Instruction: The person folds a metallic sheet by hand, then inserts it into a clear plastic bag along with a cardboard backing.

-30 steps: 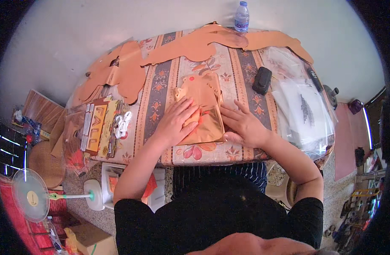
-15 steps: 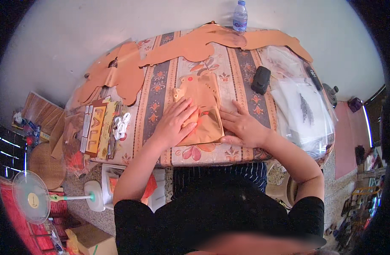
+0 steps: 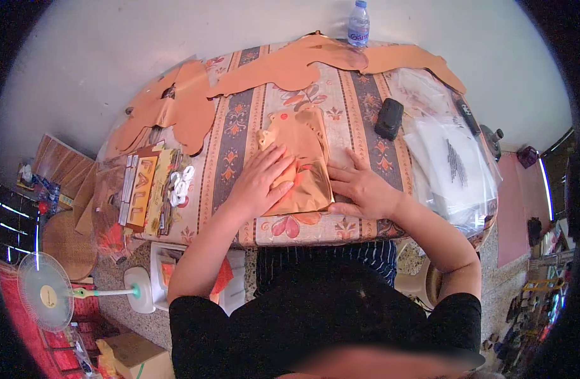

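Observation:
A folded, shiny gold foil piece (image 3: 308,180), perhaps a flattened foil balloon, lies in front of me on the flowered tablecloth (image 3: 230,132). Near its top left is a small red round mark. My left hand (image 3: 265,180) rests flat on its left part, fingers stretched out and pointing up and right. Along the right edge, my right hand (image 3: 362,187) lies with its fingers spread, the fingertips touching the foil's border and the palm on the cloth. Neither hand grips anything. The foil's left side is partly hidden beneath my left hand.
Large orange-gold flat cutouts (image 3: 265,71) stretch along the table's far side, beside a water bottle (image 3: 359,24). At left sit stacked printed cards (image 3: 138,192) and white cord (image 3: 181,186). To the right are a black case (image 3: 388,119) and clear plastic bags (image 3: 451,170). A fan (image 3: 47,294) stands lower left.
Both hands keep nearly the same place on the foil. The whole view has shifted very slightly; nothing was picked up or let go.

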Demonstrator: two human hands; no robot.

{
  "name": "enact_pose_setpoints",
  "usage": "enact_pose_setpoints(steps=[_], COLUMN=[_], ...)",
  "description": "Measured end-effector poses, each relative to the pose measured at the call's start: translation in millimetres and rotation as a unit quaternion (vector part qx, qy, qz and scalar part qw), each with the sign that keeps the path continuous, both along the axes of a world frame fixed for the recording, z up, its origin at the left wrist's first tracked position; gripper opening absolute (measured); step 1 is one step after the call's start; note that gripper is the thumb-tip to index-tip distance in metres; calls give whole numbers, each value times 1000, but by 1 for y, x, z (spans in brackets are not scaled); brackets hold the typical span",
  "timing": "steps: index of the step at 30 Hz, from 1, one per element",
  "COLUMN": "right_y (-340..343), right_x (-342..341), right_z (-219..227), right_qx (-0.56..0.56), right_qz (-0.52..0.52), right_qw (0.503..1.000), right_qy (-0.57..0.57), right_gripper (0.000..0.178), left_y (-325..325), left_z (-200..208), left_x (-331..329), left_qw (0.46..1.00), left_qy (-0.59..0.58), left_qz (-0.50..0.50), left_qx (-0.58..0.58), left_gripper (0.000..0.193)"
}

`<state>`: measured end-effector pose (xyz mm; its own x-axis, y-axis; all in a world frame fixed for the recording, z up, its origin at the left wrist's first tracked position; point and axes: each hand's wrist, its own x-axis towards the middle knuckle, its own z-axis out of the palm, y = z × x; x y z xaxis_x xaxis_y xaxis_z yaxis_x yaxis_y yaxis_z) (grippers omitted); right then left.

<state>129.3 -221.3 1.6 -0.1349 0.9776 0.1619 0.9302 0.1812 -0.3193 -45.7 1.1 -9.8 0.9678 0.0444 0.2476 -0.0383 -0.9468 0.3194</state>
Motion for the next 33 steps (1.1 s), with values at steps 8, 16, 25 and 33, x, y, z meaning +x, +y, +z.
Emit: enact_pose_setpoints(steps=[8, 16, 25, 33], right_y=[1, 0, -1, -1], right_x=[1, 0, -1, -2], right_z=[-8, -8, -5, -7], right_qx=[38, 29, 46, 58], right_qz=[-6, -8, -3, -6], right_qw=[999, 999, 999, 998], right_qy=[-32, -14, -11, -21], right_gripper=[66, 64, 62, 57], left_y=[0, -9, -5, 1], left_z=[1, 12, 15, 8], left_x=[0, -1, 1, 2], left_qw=[1000, 987, 997, 996], left_qy=[13, -51, -40, -67], left_qz=[-3, 0, -48, -54], left_qx=[12, 154, 52, 27], left_gripper=[54, 55, 35, 33])
